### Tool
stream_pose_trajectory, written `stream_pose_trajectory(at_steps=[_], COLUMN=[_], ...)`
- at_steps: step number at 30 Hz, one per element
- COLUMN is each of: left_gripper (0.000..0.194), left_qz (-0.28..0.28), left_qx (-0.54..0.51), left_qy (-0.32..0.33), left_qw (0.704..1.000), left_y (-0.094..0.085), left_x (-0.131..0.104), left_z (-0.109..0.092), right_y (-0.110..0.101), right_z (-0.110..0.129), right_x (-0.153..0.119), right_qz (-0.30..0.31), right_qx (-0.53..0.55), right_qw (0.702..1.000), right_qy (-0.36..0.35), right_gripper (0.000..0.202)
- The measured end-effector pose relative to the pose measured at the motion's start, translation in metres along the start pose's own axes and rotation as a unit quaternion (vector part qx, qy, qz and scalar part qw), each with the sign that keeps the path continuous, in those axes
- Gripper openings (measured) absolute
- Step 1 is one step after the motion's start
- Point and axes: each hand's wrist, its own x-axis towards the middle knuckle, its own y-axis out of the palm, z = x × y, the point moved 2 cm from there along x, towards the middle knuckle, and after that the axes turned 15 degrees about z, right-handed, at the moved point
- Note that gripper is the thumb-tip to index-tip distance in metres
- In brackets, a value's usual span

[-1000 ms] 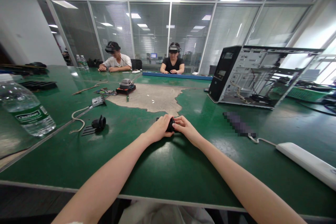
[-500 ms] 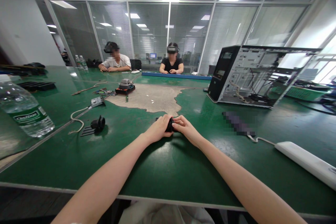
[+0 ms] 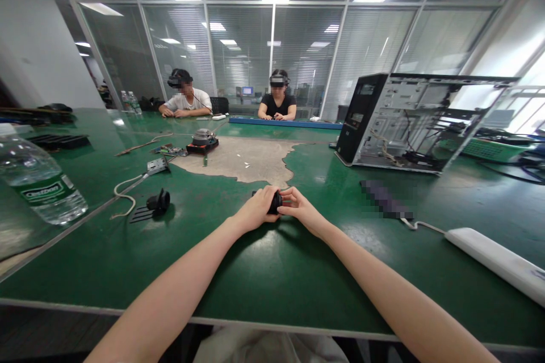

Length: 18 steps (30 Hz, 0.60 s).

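Note:
A small black rounded part (image 3: 275,202) is between my two hands, just above the green table (image 3: 272,272); most of it is covered by fingers, so its kind is unclear. My left hand (image 3: 258,207) is wrapped round its left side. From the right, the thumb and fingertips of my right hand (image 3: 298,206) close on its edge. Left of my hands, another black piece with a round body and thin prongs (image 3: 159,201) lies on the table.
At left stands a water bottle (image 3: 42,181). An opened computer case (image 3: 366,119) is at right, with a power strip (image 3: 489,255) nearer me. A heatsink with fan (image 3: 203,140) and a metal box with cable (image 3: 157,166) lie further back. Two people sit across the table.
The fingers of my right hand have shifted slightly on the black part, and a bit more of it shows. My left hand keeps its hold.

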Motion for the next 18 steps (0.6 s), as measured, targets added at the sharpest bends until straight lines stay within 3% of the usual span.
stream_pose_trajectory(at_steps=[5,11,18], left_gripper=[0.059,0.058,0.056], left_qz=[0.0,-0.001,0.0], left_qx=[0.002,0.003,0.011], left_qy=[0.002,0.01,0.007], left_qw=[1.0,1.0,1.0], left_y=[0.0,-0.002,-0.001], left_x=[0.0,0.0,0.0], left_z=[-0.001,-0.002,0.0], right_y=[0.0,-0.007,-0.002], right_z=[-0.001,-0.011,-0.004], right_x=[0.001,0.004,0.001], right_qz=[-0.034,-0.049,-0.007], right_qx=[-0.013,-0.027,0.009], right_qw=[0.999,0.998,1.0], right_qy=[-0.006,0.015,0.004], right_gripper=[0.024,0.03,0.032])
